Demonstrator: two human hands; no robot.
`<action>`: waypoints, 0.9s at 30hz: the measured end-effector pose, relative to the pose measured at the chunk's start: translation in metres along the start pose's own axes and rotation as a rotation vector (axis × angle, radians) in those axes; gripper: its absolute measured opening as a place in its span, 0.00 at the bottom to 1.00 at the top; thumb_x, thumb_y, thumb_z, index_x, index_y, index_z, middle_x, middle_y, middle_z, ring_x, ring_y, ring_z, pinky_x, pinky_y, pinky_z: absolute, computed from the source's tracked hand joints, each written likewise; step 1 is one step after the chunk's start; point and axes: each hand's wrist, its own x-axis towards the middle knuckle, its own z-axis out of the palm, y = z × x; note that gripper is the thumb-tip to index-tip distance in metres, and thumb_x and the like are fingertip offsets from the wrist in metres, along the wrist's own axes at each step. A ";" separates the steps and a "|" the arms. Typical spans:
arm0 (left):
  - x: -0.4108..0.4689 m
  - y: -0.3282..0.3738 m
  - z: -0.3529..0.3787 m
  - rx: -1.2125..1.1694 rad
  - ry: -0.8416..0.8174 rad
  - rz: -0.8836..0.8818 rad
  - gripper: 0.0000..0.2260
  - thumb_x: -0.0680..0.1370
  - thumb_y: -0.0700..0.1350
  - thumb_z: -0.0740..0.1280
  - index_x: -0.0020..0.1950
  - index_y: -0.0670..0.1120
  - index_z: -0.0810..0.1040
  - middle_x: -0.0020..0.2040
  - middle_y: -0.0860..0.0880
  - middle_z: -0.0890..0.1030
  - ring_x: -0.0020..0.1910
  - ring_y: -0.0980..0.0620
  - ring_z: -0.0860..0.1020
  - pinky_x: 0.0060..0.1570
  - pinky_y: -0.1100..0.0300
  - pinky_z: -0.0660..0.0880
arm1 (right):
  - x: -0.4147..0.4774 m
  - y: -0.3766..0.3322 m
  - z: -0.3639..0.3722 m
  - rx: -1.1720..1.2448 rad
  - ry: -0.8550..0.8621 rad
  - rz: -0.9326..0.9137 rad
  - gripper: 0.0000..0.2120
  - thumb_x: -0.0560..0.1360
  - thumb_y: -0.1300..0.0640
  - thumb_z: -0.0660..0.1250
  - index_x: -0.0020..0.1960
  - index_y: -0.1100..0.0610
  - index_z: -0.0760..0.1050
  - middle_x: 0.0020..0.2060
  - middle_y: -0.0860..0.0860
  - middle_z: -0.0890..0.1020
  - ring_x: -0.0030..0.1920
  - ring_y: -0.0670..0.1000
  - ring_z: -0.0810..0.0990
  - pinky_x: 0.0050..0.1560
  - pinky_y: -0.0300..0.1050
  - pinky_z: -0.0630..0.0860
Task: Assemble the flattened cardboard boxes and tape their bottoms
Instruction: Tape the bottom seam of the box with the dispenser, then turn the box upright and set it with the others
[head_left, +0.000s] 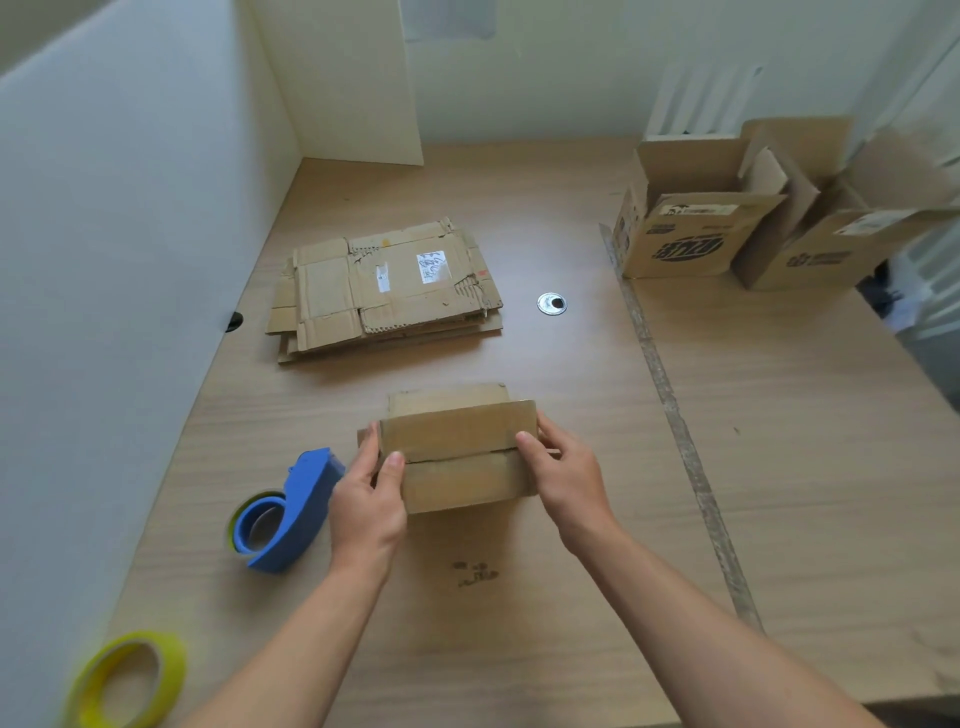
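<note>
So, left hand (366, 499) and right hand (566, 473) gripped the box (457, 431) ends, seam (457, 458) running hand to hand; tape dispenser (296, 512) sat just outboard of the left hand.

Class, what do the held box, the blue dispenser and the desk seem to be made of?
Box: brown cardboard, matt, with folded flaps.
Dispenser: probably plastic, smooth and uniformly blue.
Desk: wood-grain surface, likely laminate, with a faint sheen.
</note>
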 end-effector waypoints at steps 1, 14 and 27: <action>-0.001 0.008 0.000 -0.009 -0.006 0.042 0.22 0.82 0.46 0.65 0.76 0.53 0.67 0.69 0.63 0.68 0.70 0.64 0.66 0.70 0.66 0.60 | 0.001 -0.001 -0.002 0.019 0.027 -0.001 0.17 0.80 0.54 0.68 0.67 0.41 0.77 0.57 0.48 0.82 0.55 0.47 0.81 0.62 0.51 0.78; -0.011 0.050 -0.014 -0.075 0.003 0.358 0.28 0.79 0.37 0.68 0.73 0.59 0.66 0.67 0.55 0.73 0.62 0.67 0.74 0.60 0.58 0.76 | 0.009 -0.043 -0.022 0.198 0.040 -0.136 0.11 0.81 0.53 0.66 0.59 0.39 0.78 0.51 0.46 0.83 0.52 0.45 0.80 0.45 0.35 0.76; -0.010 0.060 -0.011 -0.216 -0.023 0.385 0.19 0.76 0.44 0.71 0.66 0.52 0.73 0.68 0.55 0.74 0.66 0.60 0.75 0.61 0.66 0.74 | 0.022 -0.059 -0.012 0.171 0.129 0.067 0.09 0.79 0.49 0.65 0.45 0.51 0.80 0.45 0.47 0.83 0.49 0.49 0.79 0.51 0.51 0.77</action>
